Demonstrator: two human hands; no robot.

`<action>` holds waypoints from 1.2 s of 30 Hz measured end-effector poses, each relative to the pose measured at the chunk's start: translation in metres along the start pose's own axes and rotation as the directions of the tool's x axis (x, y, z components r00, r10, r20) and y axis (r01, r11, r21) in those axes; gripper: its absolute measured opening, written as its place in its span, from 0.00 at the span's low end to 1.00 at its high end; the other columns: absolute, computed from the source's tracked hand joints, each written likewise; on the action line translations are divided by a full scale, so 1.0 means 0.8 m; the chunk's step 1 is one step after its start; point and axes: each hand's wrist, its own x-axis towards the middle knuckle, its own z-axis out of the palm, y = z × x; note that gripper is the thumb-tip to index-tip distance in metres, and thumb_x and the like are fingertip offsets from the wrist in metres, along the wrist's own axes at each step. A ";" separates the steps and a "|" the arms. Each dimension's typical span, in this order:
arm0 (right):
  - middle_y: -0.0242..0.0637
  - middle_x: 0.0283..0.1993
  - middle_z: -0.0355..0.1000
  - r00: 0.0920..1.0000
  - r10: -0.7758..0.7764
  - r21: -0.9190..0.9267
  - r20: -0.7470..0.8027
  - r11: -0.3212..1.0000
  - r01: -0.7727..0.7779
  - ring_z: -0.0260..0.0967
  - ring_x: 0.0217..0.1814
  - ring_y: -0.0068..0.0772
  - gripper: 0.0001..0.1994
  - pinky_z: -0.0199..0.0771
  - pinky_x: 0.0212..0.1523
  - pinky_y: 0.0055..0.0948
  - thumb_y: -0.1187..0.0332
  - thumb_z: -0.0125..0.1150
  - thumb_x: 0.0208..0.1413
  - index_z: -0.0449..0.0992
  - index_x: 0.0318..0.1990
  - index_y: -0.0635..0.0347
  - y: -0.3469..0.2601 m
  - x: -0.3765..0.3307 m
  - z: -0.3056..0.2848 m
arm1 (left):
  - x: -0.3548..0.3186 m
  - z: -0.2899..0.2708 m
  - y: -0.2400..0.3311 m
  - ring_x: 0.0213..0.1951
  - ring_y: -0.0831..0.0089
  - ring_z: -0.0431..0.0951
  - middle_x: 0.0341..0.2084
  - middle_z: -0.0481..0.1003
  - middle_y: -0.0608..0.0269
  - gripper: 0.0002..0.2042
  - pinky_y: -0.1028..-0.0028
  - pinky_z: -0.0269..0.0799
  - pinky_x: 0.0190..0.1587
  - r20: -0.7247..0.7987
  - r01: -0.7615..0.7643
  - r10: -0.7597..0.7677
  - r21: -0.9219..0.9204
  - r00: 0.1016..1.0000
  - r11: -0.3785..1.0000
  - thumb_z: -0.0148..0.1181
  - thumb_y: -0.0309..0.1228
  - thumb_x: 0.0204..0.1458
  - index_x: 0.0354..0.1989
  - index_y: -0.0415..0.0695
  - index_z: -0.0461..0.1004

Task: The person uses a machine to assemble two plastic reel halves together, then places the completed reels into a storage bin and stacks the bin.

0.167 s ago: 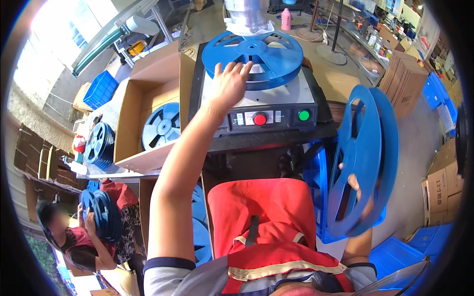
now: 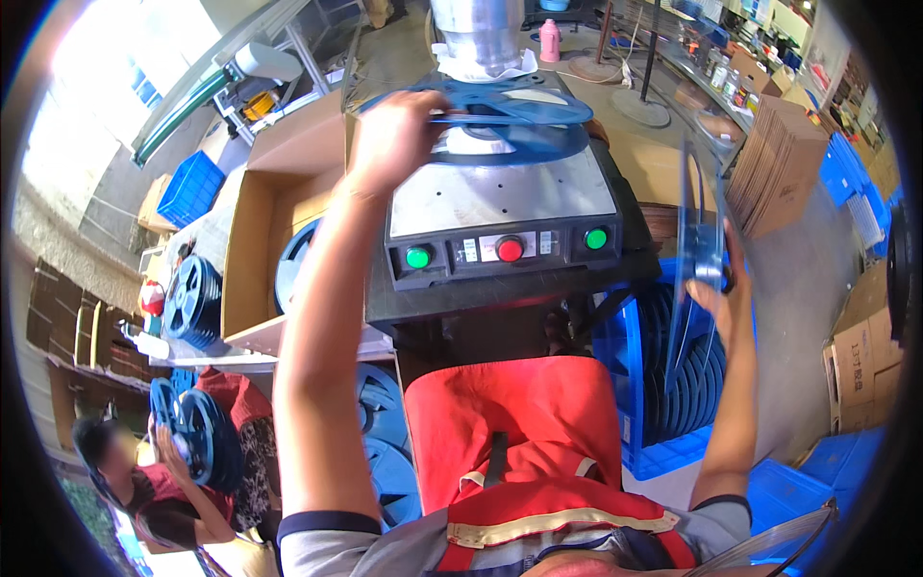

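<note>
A blue plastic reel (image 2: 556,113) lies tilted on the metal plate of a bench machine (image 2: 505,197), below a shiny metal cylinder (image 2: 478,34). My left hand (image 2: 394,142) is closed on the reel's left rim, slightly blurred. On the right, my right hand (image 2: 728,288) grips a second blue reel (image 2: 708,252) near its hub. That one stands upright, seen nearly edge-on and smeared by motion. The machine's front panel carries a red button (image 2: 510,249) between two green ones.
Below the right-hand reel stands a blue crate (image 2: 632,423) packed with reels (image 2: 681,399). Left of the machine, an open carton (image 2: 258,231) holds a reel; a reel stack (image 2: 192,301) sits beyond. A co-worker (image 2: 183,481) handles reels at lower left. Flat cardboard (image 2: 781,159) stacks at right.
My left hand has moved left and closed on the rim of the machine's reel, which now tilts. My right hand has swung up and turned its reel edge-on, uncovering the crate.
</note>
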 end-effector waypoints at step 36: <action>0.54 0.48 0.72 0.791 -0.602 -0.384 0.110 0.708 0.593 0.71 0.48 0.54 0.17 0.68 0.51 0.43 0.69 0.58 0.55 0.72 0.49 0.70 -0.002 0.106 0.179 | -0.251 0.041 -0.007 0.66 0.55 0.56 0.64 0.56 0.43 0.34 0.60 0.53 0.66 0.617 -0.020 0.033 -0.027 0.786 0.999 0.66 0.33 0.39 0.58 0.35 0.65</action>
